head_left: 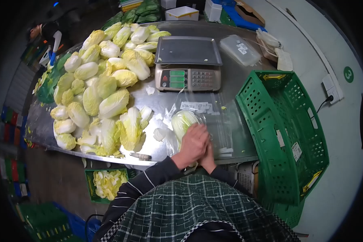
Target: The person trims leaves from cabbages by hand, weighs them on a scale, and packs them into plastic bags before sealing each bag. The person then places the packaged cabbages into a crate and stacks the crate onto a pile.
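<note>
A Chinese cabbage [183, 122] lies inside a clear plastic bag [172, 141] on the steel table, in front of the scale. My left hand [192, 142] is closed at the cabbage's near right end, its fingers bunched on the bag. Pressed against it from the right is my right hand [208, 156], also closed at the bag; the left hand hides part of its fingers. Flat clear bags [222, 133] are stacked just right of the hands, and printed labels [197, 107] lie beyond the cabbage.
Many Chinese cabbages [91, 101] are heaped on the left of the table. A digital scale [188, 60] stands at the back. Green crates [284, 133] stand at the right, and a crate of loose leaves [109, 183] sits below the table. Another person [54, 36] is at far left.
</note>
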Tool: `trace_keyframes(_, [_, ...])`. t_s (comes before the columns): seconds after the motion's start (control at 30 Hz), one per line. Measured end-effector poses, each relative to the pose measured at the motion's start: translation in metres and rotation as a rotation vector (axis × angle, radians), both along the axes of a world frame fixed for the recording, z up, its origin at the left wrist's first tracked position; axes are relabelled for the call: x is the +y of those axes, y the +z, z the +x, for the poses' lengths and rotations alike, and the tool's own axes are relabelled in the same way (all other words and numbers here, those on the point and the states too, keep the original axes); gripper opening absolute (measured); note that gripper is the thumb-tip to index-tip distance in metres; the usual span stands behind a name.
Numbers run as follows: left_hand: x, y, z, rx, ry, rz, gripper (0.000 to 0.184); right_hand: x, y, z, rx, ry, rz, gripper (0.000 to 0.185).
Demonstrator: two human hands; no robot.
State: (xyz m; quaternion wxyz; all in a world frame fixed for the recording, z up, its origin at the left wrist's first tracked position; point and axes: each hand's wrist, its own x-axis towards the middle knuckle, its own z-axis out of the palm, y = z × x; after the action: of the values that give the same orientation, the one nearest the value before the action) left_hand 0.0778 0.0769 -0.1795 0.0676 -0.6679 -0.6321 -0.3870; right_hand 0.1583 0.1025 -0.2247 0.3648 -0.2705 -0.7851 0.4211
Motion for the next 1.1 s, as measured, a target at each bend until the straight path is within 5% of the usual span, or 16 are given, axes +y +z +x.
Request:
trace_keyframes(0.1, [0.004, -0.016, 0.065, 1.065, 0.566, -0.784, 0.023, 0.008, 0.019, -0.019, 0.06, -0.092, -0.091, 0.05])
trace_keyframes(0.17, [-0.018, 0.005, 0.033, 0.022, -0.506, -0.081, 0.034, 0.017, 0.019, -0.024, 0.056, -0.062, -0.281, 0.053])
trace_keyframes(0.2, [-0.023, 0.027, 0.019, 0.036, -0.525, -0.067, 0.034, 0.022, 0.018, -0.026, 0.053, -0.054, -0.375, 0.055])
trace_keyframes(0.3, [-0.053, 0.056, -0.008, 0.06, -0.262, 0.061, 0.054, 0.003, 0.042, -0.009, 0.916, -0.092, -1.119, 0.062])
trace_keyframes(0.37, [-0.081, 0.032, -0.025, 0.217, 0.057, -0.034, 0.062, 0.01, 0.038, 0.004, 0.231, -0.138, -0.569, 0.069])
trace_keyframes(0.4, [-0.092, 0.017, -0.024, 0.207, 0.053, -0.045, 0.062, 0.003, 0.041, 0.009, 0.222, -0.145, -0.579, 0.069])
trace_keyframes(0.47, [-0.102, -0.011, -0.028, -0.094, 0.248, -0.807, 0.064, -0.007, 0.05, 0.013, 0.104, -0.179, -0.481, 0.066])
trace_keyframes(0.6, [-0.121, -0.02, -0.014, -0.321, 0.051, -0.65, 0.055, -0.024, 0.011, 0.023, 0.174, -0.176, -0.537, 0.058])
trace_keyframes(0.67, [-0.13, 0.01, 0.002, -0.244, -0.311, -0.597, 0.045, -0.019, 0.037, 0.028, 0.048, -0.241, -0.532, 0.057])
trace_keyframes(0.73, [-0.133, 0.001, 0.003, -0.403, -0.402, -0.511, 0.041, -0.017, 0.075, 0.016, -0.197, -0.332, -0.198, 0.056])
trace_keyframes(0.77, [-0.128, -0.004, -0.003, -0.518, -0.421, -0.548, 0.045, -0.015, 0.067, 0.021, -0.172, -0.294, -0.124, 0.059])
trace_keyframes(0.8, [-0.118, -0.019, -0.001, -0.272, -0.073, -0.312, 0.045, -0.014, 0.058, 0.026, -0.145, -0.255, -0.05, 0.062])
trace_keyframes(0.87, [-0.112, -0.019, -0.016, -0.454, 0.194, -0.339, 0.041, -0.019, 0.036, 0.038, -0.101, -0.312, 0.125, 0.069])
trace_keyframes(0.93, [-0.127, -0.009, 0.003, -0.325, 0.045, -0.147, 0.047, -0.021, 0.056, 0.025, -0.201, -0.412, 0.214, 0.075])
trace_keyframes(1.0, [-0.138, -0.011, 0.029, -0.318, -0.276, -0.522, 0.072, -0.016, 0.043, 0.016, -0.254, -0.401, 0.189, 0.077])
trace_keyframes(1.1, [-0.149, 0.003, 0.024, -0.577, -0.204, -0.474, 0.074, -0.005, 0.008, 0.003, -0.305, -0.335, 0.212, 0.081])
